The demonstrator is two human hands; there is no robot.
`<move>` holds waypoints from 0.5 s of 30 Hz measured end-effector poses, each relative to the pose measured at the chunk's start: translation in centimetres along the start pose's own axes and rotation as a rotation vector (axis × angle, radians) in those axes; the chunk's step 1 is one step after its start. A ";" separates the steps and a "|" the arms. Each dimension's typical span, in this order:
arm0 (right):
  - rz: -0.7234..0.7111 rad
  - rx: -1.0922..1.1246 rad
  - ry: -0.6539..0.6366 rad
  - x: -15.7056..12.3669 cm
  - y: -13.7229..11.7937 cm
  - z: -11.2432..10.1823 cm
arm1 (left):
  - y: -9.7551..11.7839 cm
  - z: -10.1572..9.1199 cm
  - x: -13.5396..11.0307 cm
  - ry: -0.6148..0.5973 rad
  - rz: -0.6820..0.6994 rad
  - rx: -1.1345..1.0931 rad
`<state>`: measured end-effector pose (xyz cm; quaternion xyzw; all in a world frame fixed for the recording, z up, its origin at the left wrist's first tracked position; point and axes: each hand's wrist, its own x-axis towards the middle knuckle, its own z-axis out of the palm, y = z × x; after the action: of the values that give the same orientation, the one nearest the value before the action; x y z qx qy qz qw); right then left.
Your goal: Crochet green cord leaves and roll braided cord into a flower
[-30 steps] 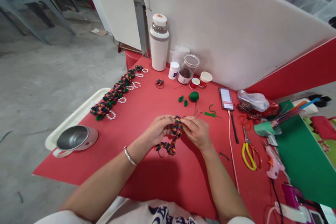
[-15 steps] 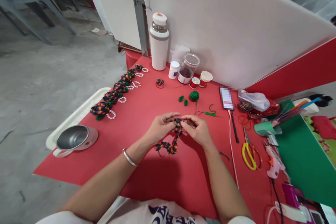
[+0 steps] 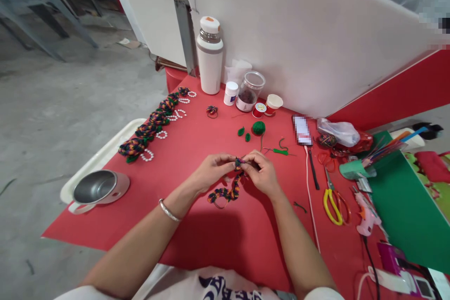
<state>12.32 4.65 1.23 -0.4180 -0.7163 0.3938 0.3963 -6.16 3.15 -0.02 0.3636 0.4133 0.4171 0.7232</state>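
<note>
The red bench [image 3: 197, 131] carries nearly everything, its far side against a white partition [image 3: 281, 42] that seems to serve as a backstop. Along the left runs a slanting row of multicoloured yarn flowers [image 3: 158, 117] with white bead loops, laid out singly, perhaps so that each can be seen and its beads don't tangle. A white flask [image 3: 210, 63] stands upright beside the partition, probably there so elbows won't catch it; the metal-lined mug [image 3: 121, 185] sits near the left edge, outside the left forearm. In the middle, the left hand [image 3: 213, 172] and right hand [image 3: 262, 173] meet, each grip closed to a thumb-and-finger pinch on the upper end of a crocheted strip [image 3: 222, 193]. Pinching from both sides likely steadies so small and soft an end, while the rest of the strip hangs and curls away below, toward the left. Yellow-handled scissors [image 3: 332, 208] lie to the right, apparently within easy reach. Just beyond the fingers are a ball of green yarn [image 3: 258, 127], a green-handled hook [image 3: 280, 152] and, smallest, two green leaves [image 3: 241, 131], grouped by colour or by use, it seems.
</note>
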 end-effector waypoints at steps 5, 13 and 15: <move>-0.101 -0.059 0.042 -0.1 -0.2 0.3 | 0.0 -0.4 0.1 -0.019 -0.087 -0.158; 0.151 -0.008 -0.115 -0.1 -0.1 0.0 | 1.2 0.3 -0.3 0.120 0.100 -0.097; 0.163 -0.050 -0.123 -0.5 -0.1 0.0 | 1.3 0.5 -0.3 0.157 0.117 -0.078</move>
<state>12.48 4.21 1.22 -0.4598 -0.7126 0.4315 0.3076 -6.18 3.34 1.42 0.3251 0.4304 0.5016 0.6763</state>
